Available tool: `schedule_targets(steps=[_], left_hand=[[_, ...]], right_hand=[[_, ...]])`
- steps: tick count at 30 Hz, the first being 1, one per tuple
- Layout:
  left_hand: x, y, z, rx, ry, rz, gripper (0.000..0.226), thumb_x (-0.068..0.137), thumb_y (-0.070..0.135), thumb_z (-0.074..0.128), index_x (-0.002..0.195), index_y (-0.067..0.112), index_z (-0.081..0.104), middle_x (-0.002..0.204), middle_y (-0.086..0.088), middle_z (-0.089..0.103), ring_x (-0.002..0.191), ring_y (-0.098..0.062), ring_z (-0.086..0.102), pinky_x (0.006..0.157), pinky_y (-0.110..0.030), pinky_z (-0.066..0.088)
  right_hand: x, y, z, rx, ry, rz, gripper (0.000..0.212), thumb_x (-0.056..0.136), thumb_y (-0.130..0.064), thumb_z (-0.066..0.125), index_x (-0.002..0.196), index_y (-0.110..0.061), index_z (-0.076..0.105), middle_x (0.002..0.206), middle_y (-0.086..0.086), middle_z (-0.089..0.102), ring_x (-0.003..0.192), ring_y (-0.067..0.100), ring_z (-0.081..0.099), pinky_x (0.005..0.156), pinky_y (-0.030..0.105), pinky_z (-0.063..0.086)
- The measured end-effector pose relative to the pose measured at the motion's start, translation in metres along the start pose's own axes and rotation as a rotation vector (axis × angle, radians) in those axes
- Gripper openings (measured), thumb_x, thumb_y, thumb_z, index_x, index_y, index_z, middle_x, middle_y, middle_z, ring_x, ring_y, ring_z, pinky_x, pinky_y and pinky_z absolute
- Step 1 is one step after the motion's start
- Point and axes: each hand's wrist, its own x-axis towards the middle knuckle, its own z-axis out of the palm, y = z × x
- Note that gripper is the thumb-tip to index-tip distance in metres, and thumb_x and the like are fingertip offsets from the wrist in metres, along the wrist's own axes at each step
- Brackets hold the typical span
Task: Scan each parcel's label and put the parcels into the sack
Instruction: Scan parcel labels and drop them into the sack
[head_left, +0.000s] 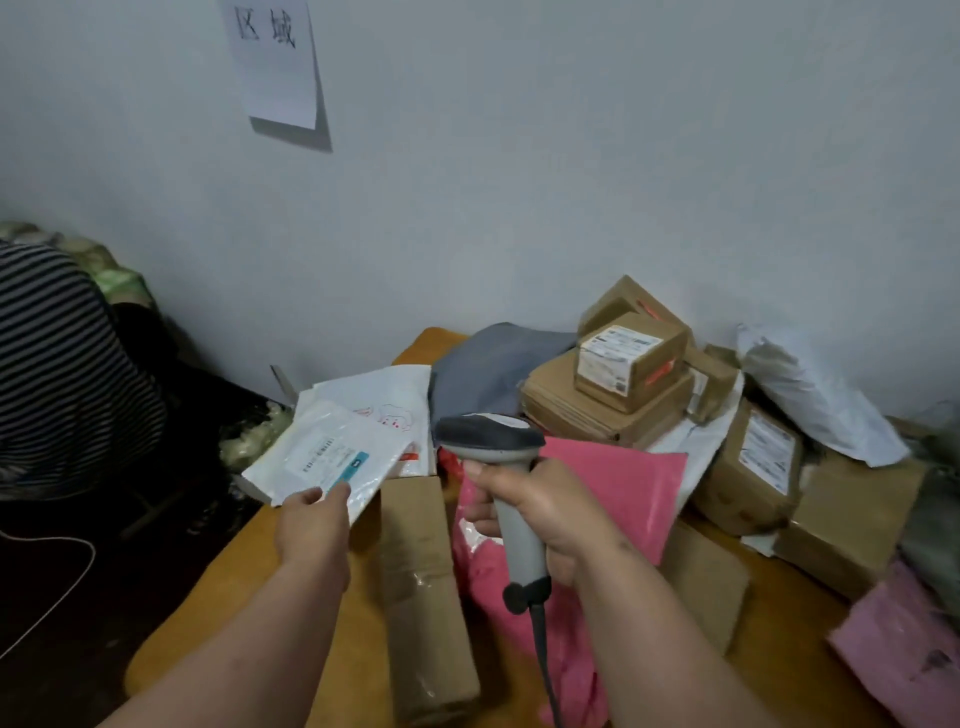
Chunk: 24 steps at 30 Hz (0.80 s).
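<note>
My left hand (311, 525) pinches the near corner of a flat white parcel (332, 457) and holds it up over the table's left edge, its label facing me. My right hand (540, 514) grips the handle of a grey barcode scanner (493, 441), whose dark head points left toward that parcel. The scanner's cable hangs down toward me. No sack can be made out for certain.
The orange table (244, 577) carries a long cardboard box (421, 597), pink mailer bags (639, 493), white and grey bags and several brown boxes (623, 364) piled against the wall. A person in a striped shirt (67, 374) bends over at the left.
</note>
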Motion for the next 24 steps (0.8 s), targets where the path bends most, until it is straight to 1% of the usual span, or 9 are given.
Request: schedule_targets(steps=[2, 4, 6, 9, 12, 16, 18, 20, 24], left_hand=[[0.026, -0.005, -0.009, 0.028, -0.025, -0.036, 0.055, 0.090, 0.033, 0.070, 0.139, 0.014, 0.050, 0.130, -0.014, 0.056, 0.104, -0.032, 0.054, 0.075, -0.038, 0.044], [0.050, -0.008, -0.014, 0.034, -0.048, -0.083, 0.059, 0.089, 0.032, 0.072, 0.139, 0.013, 0.048, 0.131, -0.014, 0.056, 0.098, -0.030, 0.053, 0.076, -0.039, 0.045], [0.073, -0.010, -0.016, 0.052, -0.069, -0.127, 0.059, 0.088, 0.032, 0.074, 0.137, 0.012, 0.049, 0.132, -0.013, 0.057, 0.098, -0.030, 0.053, 0.078, -0.041, 0.045], [0.098, -0.009, -0.015, 0.059, -0.068, -0.185, 0.069, 0.083, 0.035, 0.079, 0.139, 0.012, 0.046, 0.133, -0.011, 0.056, 0.106, -0.032, 0.053, 0.079, -0.042, 0.044], [0.122, -0.005, -0.012, 0.083, -0.056, -0.232, 0.080, 0.077, 0.039, 0.083, 0.140, 0.008, 0.044, 0.129, -0.014, 0.057, 0.100, -0.031, 0.052, 0.078, -0.044, 0.044], [0.148, -0.001, -0.004, 0.080, -0.093, -0.291, 0.090, 0.072, 0.042, 0.087, 0.142, 0.008, 0.041, 0.130, -0.015, 0.056, 0.115, -0.035, 0.055, 0.082, -0.045, 0.046], [0.159, 0.002, 0.000, 0.069, -0.122, -0.308, 0.095, 0.069, 0.043, 0.089, 0.144, 0.010, 0.039, 0.131, -0.014, 0.055, 0.119, -0.034, 0.054, 0.085, -0.045, 0.046], [0.167, 0.005, 0.004, 0.072, -0.139, -0.291, 0.097, 0.067, 0.042, 0.090, 0.144, 0.011, 0.038, 0.130, -0.013, 0.055, 0.117, -0.034, 0.055, 0.085, -0.044, 0.048], [0.180, 0.011, 0.010, 0.100, -0.077, -0.275, 0.096, 0.065, 0.034, 0.093, 0.140, 0.013, 0.038, 0.131, -0.012, 0.055, 0.116, -0.034, 0.057, 0.093, -0.048, 0.052]], right_hand=[[0.016, 0.008, 0.025, -0.027, 0.028, 0.029, 0.024, 0.085, -0.022, 0.081, 0.096, -0.002, 0.072, 0.079, 0.011, 0.072, 0.076, 0.025, 0.075, 0.076, 0.037, 0.063], [0.031, 0.016, 0.044, -0.047, 0.060, 0.051, 0.025, 0.084, -0.023, 0.082, 0.097, -0.003, 0.073, 0.077, 0.009, 0.073, 0.077, 0.025, 0.076, 0.072, 0.033, 0.062], [0.042, 0.025, 0.057, -0.066, 0.095, 0.076, 0.024, 0.082, -0.025, 0.084, 0.094, -0.005, 0.075, 0.075, 0.008, 0.076, 0.078, 0.024, 0.077, 0.067, 0.028, 0.060], [0.052, 0.033, 0.064, -0.084, 0.138, 0.115, 0.021, 0.081, -0.026, 0.085, 0.087, -0.007, 0.077, 0.075, 0.008, 0.077, 0.079, 0.023, 0.077, 0.068, 0.028, 0.059], [0.063, 0.036, 0.068, -0.112, 0.155, 0.143, 0.018, 0.082, -0.024, 0.083, 0.085, -0.008, 0.077, 0.076, 0.007, 0.077, 0.079, 0.023, 0.077, 0.068, 0.027, 0.059], [0.081, 0.038, 0.072, -0.137, 0.152, 0.155, 0.013, 0.084, -0.022, 0.081, 0.076, -0.013, 0.078, 0.072, 0.005, 0.074, 0.073, 0.021, 0.075, 0.065, 0.026, 0.059], [0.093, 0.039, 0.076, -0.137, 0.144, 0.163, 0.018, 0.085, -0.021, 0.080, 0.069, -0.014, 0.076, 0.068, 0.004, 0.070, 0.067, 0.018, 0.070, 0.063, 0.026, 0.058], [0.102, 0.039, 0.079, -0.142, 0.136, 0.173, 0.018, 0.086, -0.020, 0.079, 0.068, -0.016, 0.075, 0.066, 0.003, 0.067, 0.063, 0.014, 0.066, 0.060, 0.024, 0.056], [0.116, 0.042, 0.082, -0.166, 0.141, 0.194, 0.017, 0.086, -0.022, 0.079, 0.069, -0.017, 0.077, 0.067, 0.003, 0.067, 0.063, 0.014, 0.065, 0.057, 0.024, 0.055]])
